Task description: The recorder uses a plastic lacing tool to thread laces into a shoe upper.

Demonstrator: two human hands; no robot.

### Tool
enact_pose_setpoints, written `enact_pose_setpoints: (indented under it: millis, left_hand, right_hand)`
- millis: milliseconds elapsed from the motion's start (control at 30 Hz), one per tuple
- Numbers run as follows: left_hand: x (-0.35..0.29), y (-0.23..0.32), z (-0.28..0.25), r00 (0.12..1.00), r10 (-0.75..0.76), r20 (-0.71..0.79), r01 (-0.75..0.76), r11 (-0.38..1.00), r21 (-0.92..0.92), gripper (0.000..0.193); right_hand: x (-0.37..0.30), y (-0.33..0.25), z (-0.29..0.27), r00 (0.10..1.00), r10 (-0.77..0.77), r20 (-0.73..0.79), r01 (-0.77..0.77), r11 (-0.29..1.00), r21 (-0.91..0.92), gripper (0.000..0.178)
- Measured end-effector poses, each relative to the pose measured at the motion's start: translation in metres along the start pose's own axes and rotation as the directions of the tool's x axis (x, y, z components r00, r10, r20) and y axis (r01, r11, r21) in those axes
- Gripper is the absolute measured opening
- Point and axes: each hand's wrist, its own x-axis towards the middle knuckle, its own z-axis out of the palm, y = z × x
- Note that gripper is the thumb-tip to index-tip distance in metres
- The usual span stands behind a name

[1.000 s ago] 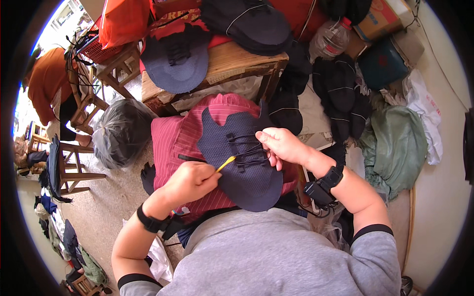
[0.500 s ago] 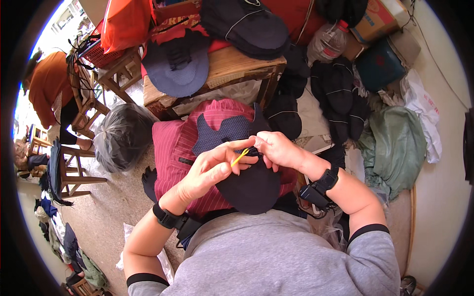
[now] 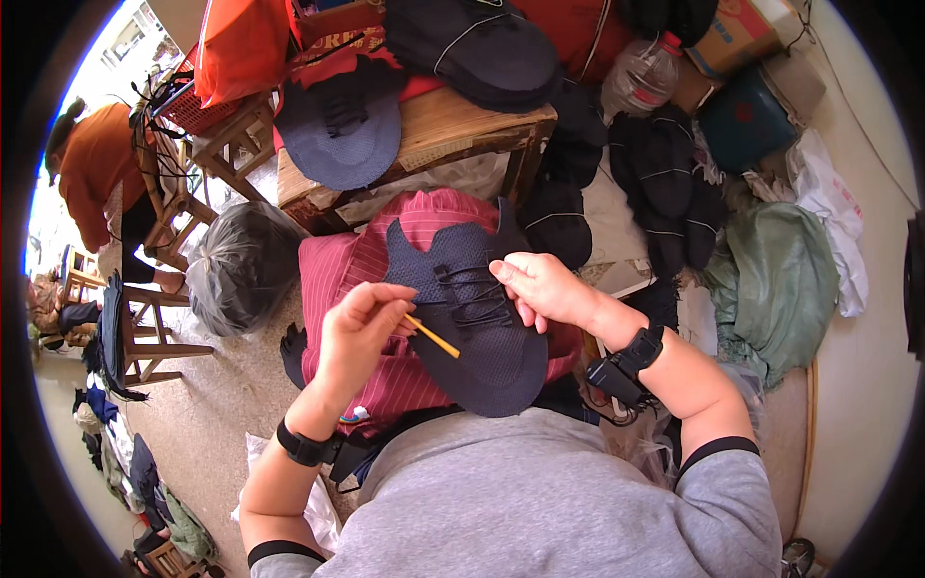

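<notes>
Head view. Dark-blue shoe piece [image 3: 474, 341] lies on a red striped bundle [image 3: 349, 258] in my lap, black laces [image 3: 482, 316] zigzagging across its middle. My left hand [image 3: 364, 329], at its 9 o'clock, pinches a yellow stick [image 3: 433, 336]; free end points to 4 o'clock over the piece, contact unclear. My right hand [image 3: 541, 288], at 2 o'clock, grips the piece's edge, thumb on top. Wooden counter [image 3: 455, 118] at 12 o'clock carries further dark pieces [image 3: 345, 149].
</notes>
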Motion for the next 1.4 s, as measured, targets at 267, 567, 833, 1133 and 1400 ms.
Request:
enact_pose_setpoints:
  millis: [267,567,833,1133,1400]
  left_hand:
    - [-0.009,0.000,0.006,0.923,0.362,0.131,-0.375,0.770,0.517,0.022]
    - [-0.015,-0.011,0.013,0.978,0.198,-0.059,-0.152,0.884,0.442,0.013]
    - [-0.024,-0.016,0.014,0.989,0.145,0.001,-0.128,0.868,0.480,0.008]
    - [-0.023,-0.002,0.010,0.987,0.140,0.074,-0.156,0.779,0.607,0.008]
    - [-0.007,0.004,0.004,0.949,0.248,0.195,-0.314,0.672,0.671,0.007]
  right_hand:
    - [-0.004,-0.001,-0.002,1.000,-0.009,-0.004,0.009,1.000,0.012,0.050]
    - [-0.016,-0.006,-0.006,0.996,-0.030,0.079,0.031,0.999,-0.011,0.037]
    - [-0.018,-0.003,-0.003,0.999,0.020,0.026,-0.021,0.998,0.054,0.038]
    - [-0.017,-0.002,-0.005,0.999,0.035,0.022,-0.037,0.994,0.101,0.036]
    - [-0.035,-0.025,0.012,0.905,-0.343,-0.251,0.163,0.826,-0.540,0.030]
